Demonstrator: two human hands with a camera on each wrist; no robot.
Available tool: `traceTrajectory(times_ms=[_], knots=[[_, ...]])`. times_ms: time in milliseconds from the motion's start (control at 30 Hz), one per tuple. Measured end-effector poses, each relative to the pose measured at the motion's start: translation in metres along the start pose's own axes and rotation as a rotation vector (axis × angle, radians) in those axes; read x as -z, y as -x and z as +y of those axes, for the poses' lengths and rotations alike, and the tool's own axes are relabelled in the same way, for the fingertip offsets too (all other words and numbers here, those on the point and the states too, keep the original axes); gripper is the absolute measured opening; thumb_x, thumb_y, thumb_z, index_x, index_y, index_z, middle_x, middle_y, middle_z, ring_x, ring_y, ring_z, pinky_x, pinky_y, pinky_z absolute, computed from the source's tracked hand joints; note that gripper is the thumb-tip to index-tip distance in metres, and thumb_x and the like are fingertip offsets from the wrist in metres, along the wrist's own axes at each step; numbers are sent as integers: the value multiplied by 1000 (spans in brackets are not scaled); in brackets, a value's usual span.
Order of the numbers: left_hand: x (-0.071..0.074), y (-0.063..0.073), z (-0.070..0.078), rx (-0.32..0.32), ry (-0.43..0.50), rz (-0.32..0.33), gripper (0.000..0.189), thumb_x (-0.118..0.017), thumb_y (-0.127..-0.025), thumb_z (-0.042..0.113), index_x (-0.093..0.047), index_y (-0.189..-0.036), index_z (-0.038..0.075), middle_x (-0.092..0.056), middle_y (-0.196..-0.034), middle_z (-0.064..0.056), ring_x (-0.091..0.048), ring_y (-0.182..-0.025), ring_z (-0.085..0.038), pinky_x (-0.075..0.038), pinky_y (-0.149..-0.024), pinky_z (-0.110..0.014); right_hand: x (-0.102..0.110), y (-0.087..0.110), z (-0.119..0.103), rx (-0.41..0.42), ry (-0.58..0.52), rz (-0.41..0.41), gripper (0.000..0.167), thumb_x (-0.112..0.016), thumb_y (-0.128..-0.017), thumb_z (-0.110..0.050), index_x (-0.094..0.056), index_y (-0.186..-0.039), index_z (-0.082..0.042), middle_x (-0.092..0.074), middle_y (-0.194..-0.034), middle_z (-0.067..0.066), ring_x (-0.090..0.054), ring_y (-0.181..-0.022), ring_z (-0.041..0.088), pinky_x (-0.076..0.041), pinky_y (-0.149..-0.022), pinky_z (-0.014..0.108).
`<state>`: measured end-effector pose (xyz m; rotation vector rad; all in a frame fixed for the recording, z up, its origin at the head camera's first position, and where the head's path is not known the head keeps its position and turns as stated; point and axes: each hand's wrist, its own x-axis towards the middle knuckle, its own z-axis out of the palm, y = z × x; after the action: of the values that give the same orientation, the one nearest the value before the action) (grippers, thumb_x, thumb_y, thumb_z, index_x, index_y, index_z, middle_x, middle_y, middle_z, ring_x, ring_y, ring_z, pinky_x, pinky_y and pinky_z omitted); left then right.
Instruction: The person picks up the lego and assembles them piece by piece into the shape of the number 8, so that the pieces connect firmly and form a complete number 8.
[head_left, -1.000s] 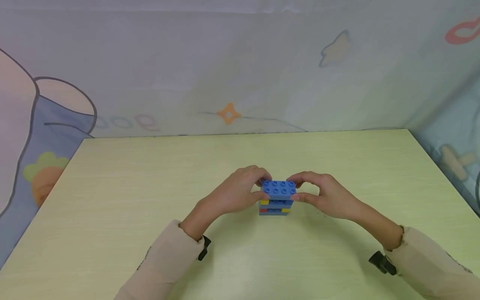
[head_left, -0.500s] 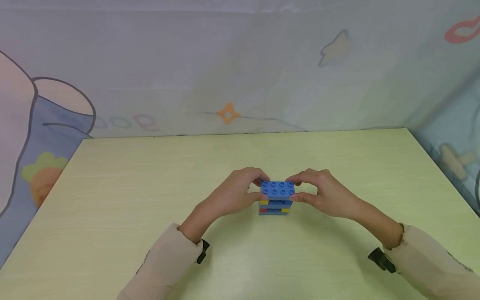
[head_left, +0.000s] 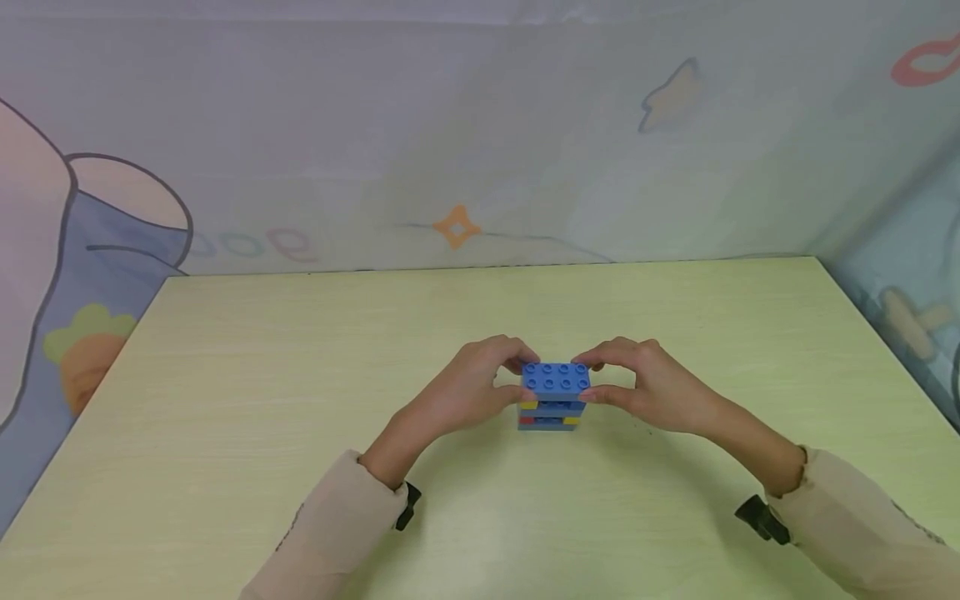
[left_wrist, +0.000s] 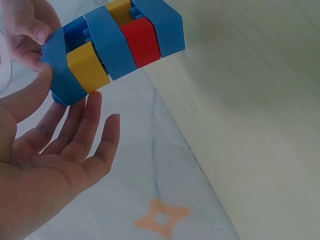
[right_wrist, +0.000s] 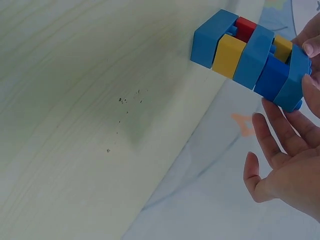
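A tower of toy building bricks stands on the table, topped by a long blue brick (head_left: pixel 557 377) with round studs. The left hand (head_left: pixel 467 392) pinches the left end of this top brick between thumb and fingers. At its right end, the right hand (head_left: pixel 656 387) pinches it likewise. Under it, the left wrist view shows a yellow brick (left_wrist: pixel 88 68), and the right wrist view a small blue brick (right_wrist: pixel 272 77). Below comes another long blue brick (left_wrist: pixel 111 44), then a red brick (left_wrist: pixel 141 42) beside a yellow one, over a blue bottom brick (left_wrist: pixel 162 27). The fingertips behind are partly hidden in the head view.
The pale wooden tabletop (head_left: pixel 300 358) stretches around the tower. A printed cloth (head_left: pixel 337 125) hangs behind its back edge. Small dark specks (right_wrist: pixel 120 99) mark the surface to the right of the tower. Both sleeves (head_left: pixel 330 517) have a black device at the cuff.
Both hands and the top blue brick have shifted very slightly left in the head view since a second ago. The hold on the brick looks the same.
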<state>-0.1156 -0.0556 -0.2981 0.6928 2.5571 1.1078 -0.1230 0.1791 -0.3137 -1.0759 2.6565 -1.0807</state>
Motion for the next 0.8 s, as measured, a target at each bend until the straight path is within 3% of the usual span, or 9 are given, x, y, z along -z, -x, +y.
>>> traceTrajectory(times_ms=[500,800], knots=[[-4,1,-8,-38,-1,25,34,-67,-83,11,-57,-114,3,-59,-107,-5,-55,-101,-22,-42,-87,-36,-2,1,2,-1,-43,-3,31,-68,-81,-8,-61,-110,0,-63,-100,3,-54,-91,21,-46,-74,37],[-7,5,-7,-40,17,40,34,-65,-85,10,-55,-116,3,-55,-109,-7,-54,-102,-23,-43,-86,-36,-5,2,5,73,-31,41,29,-69,-80,-6,-62,-108,-2,-62,-98,0,-52,-88,14,-46,-73,32]])
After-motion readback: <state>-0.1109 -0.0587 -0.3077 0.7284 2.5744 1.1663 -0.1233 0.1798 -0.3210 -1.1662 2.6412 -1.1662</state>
